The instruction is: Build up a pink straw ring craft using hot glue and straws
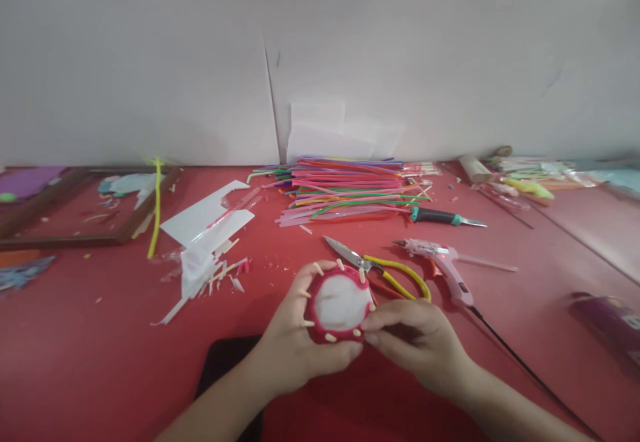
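Observation:
My left hand (293, 339) cups a round white disc with a red rim (340, 305), studded around its edge with several short cream pegs. Its fingers curl around the disc's left and lower side. My right hand (415, 342) is closed at the disc's lower right rim, thumb and fingertips pinching it by one of the pegs. Both hands hold the piece just above the red table (100, 362), in front of yellow-handled scissors (380, 269).
A pink glue gun (443, 265) with a black cord lies right of the scissors. Behind are a pile of coloured straws (350, 189), a craft knife (443, 217), white foam scraps (205, 229) and a wooden frame (65, 209) at the left. A dark object (225, 369) lies under my left forearm.

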`<action>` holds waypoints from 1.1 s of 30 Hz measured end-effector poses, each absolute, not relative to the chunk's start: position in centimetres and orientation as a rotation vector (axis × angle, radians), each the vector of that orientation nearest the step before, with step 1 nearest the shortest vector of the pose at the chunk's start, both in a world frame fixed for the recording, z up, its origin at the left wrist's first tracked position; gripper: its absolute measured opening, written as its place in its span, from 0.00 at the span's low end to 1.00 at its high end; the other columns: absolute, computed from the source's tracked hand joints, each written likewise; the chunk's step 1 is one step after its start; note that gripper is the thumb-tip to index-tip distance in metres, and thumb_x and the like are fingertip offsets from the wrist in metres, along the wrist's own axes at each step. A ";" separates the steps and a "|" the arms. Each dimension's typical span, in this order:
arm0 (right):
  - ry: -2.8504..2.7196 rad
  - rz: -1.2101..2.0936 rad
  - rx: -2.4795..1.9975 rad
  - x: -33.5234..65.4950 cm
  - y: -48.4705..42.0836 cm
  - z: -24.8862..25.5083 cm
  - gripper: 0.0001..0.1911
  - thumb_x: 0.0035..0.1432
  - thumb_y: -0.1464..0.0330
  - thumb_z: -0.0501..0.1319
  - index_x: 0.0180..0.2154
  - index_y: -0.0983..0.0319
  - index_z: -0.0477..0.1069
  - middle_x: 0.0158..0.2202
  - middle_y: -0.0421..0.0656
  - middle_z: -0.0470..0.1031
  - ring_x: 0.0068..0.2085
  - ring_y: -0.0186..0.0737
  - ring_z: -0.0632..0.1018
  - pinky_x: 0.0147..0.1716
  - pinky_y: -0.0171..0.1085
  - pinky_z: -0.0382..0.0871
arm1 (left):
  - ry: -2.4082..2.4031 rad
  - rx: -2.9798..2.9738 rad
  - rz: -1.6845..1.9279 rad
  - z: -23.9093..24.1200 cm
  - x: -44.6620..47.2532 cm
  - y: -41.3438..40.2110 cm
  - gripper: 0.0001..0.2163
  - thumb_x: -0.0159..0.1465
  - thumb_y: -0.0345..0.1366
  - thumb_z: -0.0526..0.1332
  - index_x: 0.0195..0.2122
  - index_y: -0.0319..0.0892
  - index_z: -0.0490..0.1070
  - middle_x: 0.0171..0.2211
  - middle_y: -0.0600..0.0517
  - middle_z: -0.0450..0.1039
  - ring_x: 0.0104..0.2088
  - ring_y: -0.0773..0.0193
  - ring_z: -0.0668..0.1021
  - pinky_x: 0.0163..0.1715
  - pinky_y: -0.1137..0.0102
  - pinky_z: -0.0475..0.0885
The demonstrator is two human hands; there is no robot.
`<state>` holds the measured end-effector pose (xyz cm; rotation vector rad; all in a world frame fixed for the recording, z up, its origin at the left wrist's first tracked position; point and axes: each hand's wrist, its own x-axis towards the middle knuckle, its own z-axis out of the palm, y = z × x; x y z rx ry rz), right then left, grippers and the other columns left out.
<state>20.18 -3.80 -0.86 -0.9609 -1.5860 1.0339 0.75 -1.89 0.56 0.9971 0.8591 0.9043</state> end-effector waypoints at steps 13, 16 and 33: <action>-1.635 1.017 -0.991 20.4 -3.7 -0.4 0.07 0.58 0.69 0.69 0.40 0.57 0.81 0.32 0.42 0.85 0.30 0.35 0.84 0.29 0.28 0.79 | 0.829 0.995 0.919 0.4 0.6 -1.7 0.33 0.50 0.30 0.75 0.55 0.50 0.63 0.41 0.51 0.78 0.36 0.61 0.82 0.34 0.70 0.76; -1.655 0.811 -1.098 21.4 -3.3 -0.4 0.10 0.60 0.68 0.66 0.44 0.57 0.78 0.34 0.42 0.84 0.32 0.37 0.84 0.32 0.31 0.80 | 0.840 0.967 1.024 0.6 0.6 -1.4 0.33 0.50 0.30 0.75 0.54 0.50 0.62 0.45 0.51 0.78 0.39 0.61 0.82 0.38 0.70 0.77; -2.087 0.253 -2.049 24.7 -2.2 -2.5 0.21 0.45 0.74 0.58 0.43 0.61 0.76 0.39 0.47 0.81 0.37 0.48 0.82 0.36 0.41 0.70 | 1.039 0.611 1.327 -0.5 0.1 0.3 0.37 0.49 0.32 0.77 0.59 0.50 0.65 0.39 0.56 0.80 0.36 0.67 0.80 0.40 0.73 0.75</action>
